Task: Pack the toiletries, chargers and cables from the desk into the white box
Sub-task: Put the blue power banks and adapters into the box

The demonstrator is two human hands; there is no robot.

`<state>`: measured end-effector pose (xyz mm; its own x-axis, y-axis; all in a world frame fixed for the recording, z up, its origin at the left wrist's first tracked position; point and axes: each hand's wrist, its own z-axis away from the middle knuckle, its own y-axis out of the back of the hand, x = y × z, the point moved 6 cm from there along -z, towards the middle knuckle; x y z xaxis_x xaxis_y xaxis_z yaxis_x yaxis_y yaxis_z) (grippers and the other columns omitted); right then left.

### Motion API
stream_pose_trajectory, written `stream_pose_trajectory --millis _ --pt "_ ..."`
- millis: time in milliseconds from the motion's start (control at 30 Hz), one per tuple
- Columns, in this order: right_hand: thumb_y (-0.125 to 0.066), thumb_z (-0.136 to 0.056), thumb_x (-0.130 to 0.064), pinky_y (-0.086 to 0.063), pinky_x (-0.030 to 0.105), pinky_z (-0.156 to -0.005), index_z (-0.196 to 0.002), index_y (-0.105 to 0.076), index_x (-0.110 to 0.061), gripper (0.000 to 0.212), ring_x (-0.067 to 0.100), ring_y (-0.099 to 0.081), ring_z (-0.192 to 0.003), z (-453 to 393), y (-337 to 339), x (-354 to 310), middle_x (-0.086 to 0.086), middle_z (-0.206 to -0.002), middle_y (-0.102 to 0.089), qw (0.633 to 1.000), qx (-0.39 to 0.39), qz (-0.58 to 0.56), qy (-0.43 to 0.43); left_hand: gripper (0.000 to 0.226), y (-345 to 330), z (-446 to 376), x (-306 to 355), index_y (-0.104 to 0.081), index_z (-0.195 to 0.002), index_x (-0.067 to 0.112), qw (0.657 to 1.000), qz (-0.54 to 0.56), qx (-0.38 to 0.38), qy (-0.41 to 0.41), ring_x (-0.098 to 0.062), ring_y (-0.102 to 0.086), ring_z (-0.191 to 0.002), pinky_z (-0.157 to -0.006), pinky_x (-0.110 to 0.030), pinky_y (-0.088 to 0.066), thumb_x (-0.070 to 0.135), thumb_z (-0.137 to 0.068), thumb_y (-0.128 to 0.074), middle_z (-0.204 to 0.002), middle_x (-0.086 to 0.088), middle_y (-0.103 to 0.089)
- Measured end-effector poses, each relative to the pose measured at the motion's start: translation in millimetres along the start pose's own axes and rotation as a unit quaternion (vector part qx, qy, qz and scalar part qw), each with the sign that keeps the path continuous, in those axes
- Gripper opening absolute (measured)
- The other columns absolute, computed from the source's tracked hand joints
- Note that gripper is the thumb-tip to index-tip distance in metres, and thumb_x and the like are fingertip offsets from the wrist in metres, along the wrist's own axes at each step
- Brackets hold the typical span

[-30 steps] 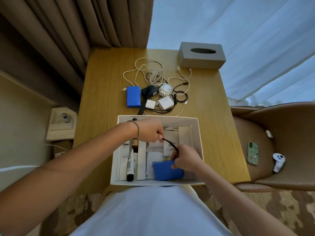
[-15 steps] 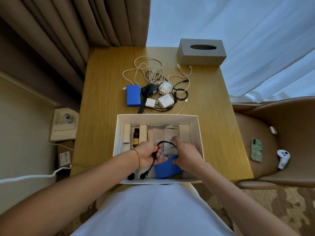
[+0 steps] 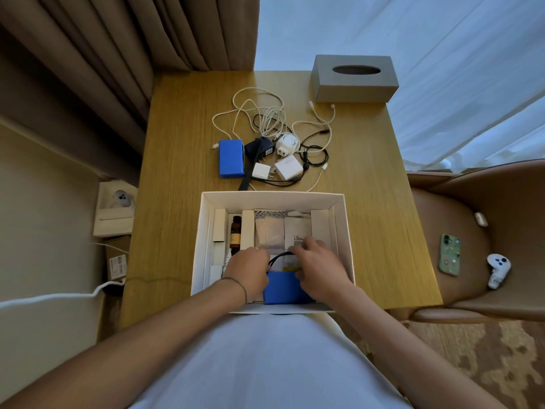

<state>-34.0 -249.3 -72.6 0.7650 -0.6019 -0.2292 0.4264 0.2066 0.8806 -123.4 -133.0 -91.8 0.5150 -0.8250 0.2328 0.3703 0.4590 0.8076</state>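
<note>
The white box sits at the desk's near edge, holding white cartons, sachets, a brown bottle and a blue power bank. Both hands are inside it. My left hand grips a looped black cable just above the blue power bank. My right hand rests over the cable and the packets with fingers spread; its hold on the cable is hidden. Beyond the box lie a second blue power bank, white chargers, a dark adapter and tangled white and black cables.
A grey tissue box stands at the desk's far right corner. A brown chair to the right carries a phone and a white controller. Curtains hang behind the desk. A white cord runs along the left.
Both hands have moved closer together, low in the box. The black cable, stretched between them a second ago, is now bunched into a small loop above the blue power bank.
</note>
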Motion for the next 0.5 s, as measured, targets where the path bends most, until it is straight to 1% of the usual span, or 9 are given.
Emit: stream_pose_trajectory --millis 33,100,200,233,300,367,433,500 --pt "-0.068 -0.087 -0.017 -0.054 0.038 -0.083 -0.135 -0.055 -0.019 0.050 0.028 -0.052 -0.116 0 -2 -4 0.006 -0.129 -0.052 1.000 0.001 -0.003 0.024 0.011 1 -2 1 -0.071 -0.094 0.010 1.000 -0.008 0.002 -0.002 -0.025 -0.064 -0.082 -0.067 -0.032 -0.050 0.017 -0.093 -0.062 -0.092 -0.010 -0.066" --pt "-0.065 -0.091 -0.021 -0.052 0.038 -0.086 -0.136 -0.056 -0.019 0.046 0.028 -0.052 -0.117 -2 -3 -7 0.007 -0.129 -0.054 0.999 -0.001 -0.008 0.041 0.010 2 -2 4 -0.070 -0.093 0.009 1.000 -0.022 0.000 -0.007 -0.026 -0.065 -0.084 -0.069 -0.032 -0.050 0.013 -0.091 -0.061 -0.094 -0.010 -0.064" --pt "-0.055 -0.097 -0.022 -0.051 0.037 -0.078 -0.125 -0.064 -0.016 0.030 0.028 -0.054 -0.108 -6 -1 -10 0.008 -0.117 -0.056 0.999 0.013 -0.004 0.044 0.011 -1 -3 4 -0.070 -0.092 0.006 0.999 -0.024 -0.025 -0.012 -0.027 -0.065 -0.084 -0.066 -0.030 -0.048 0.009 -0.090 -0.060 -0.094 -0.012 -0.065" --pt "-0.053 -0.097 -0.021 -0.051 0.038 -0.075 -0.121 -0.066 -0.015 0.027 0.028 -0.054 -0.105 -7 0 -11 0.008 -0.114 -0.055 0.999 0.014 -0.004 0.045 0.012 -3 -3 1 -0.071 -0.092 0.006 0.999 -0.013 -0.037 -0.010 -0.026 -0.065 -0.083 -0.067 -0.030 -0.050 0.010 -0.091 -0.060 -0.093 -0.012 -0.066" --pt "-0.053 -0.097 -0.018 -0.051 0.037 -0.071 -0.114 -0.068 -0.014 0.023 0.028 -0.055 -0.102 -8 -1 -15 0.009 -0.112 -0.053 0.999 0.006 0.000 0.047 0.014 -7 -4 -5 -0.073 -0.092 0.005 0.999 0.010 -0.052 -0.010 -0.026 -0.065 -0.083 -0.073 -0.035 -0.056 0.013 -0.092 -0.061 -0.091 -0.013 -0.067" --pt "-0.055 -0.095 -0.015 -0.045 0.034 -0.066 -0.111 -0.068 -0.012 0.021 0.028 -0.055 -0.102 -9 -3 -17 0.009 -0.113 -0.052 0.999 -0.004 0.010 0.048 0.016 -7 -3 -8 -0.074 -0.095 0.006 0.999 0.010 -0.048 -0.012 -0.026 -0.066 -0.085 -0.078 -0.036 -0.057 0.014 -0.092 -0.061 -0.092 -0.013 -0.068" --pt "-0.057 -0.093 -0.012 -0.043 0.033 -0.066 -0.111 -0.068 -0.010 0.022 0.028 -0.054 -0.103 -9 -6 -17 0.010 -0.114 -0.053 0.999 -0.011 0.014 0.049 0.015 -4 -1 -7 -0.074 -0.099 0.008 1.000 0.004 -0.028 -0.009 -0.028 -0.065 -0.088 -0.077 -0.035 -0.055 0.012 -0.092 -0.061 -0.097 -0.013 -0.068" --pt "-0.056 -0.092 -0.009 -0.047 0.035 -0.071 -0.115 -0.067 -0.009 0.026 0.029 -0.054 -0.105 -9 -8 -15 0.011 -0.116 -0.054 0.999 -0.020 0.012 0.047 0.015 -5 0 -5 -0.071 -0.102 0.007 1.000 0.014 -0.022 0.003 -0.029 -0.065 -0.090 -0.078 -0.036 -0.055 0.007 -0.090 -0.062 -0.100 -0.014 -0.068"
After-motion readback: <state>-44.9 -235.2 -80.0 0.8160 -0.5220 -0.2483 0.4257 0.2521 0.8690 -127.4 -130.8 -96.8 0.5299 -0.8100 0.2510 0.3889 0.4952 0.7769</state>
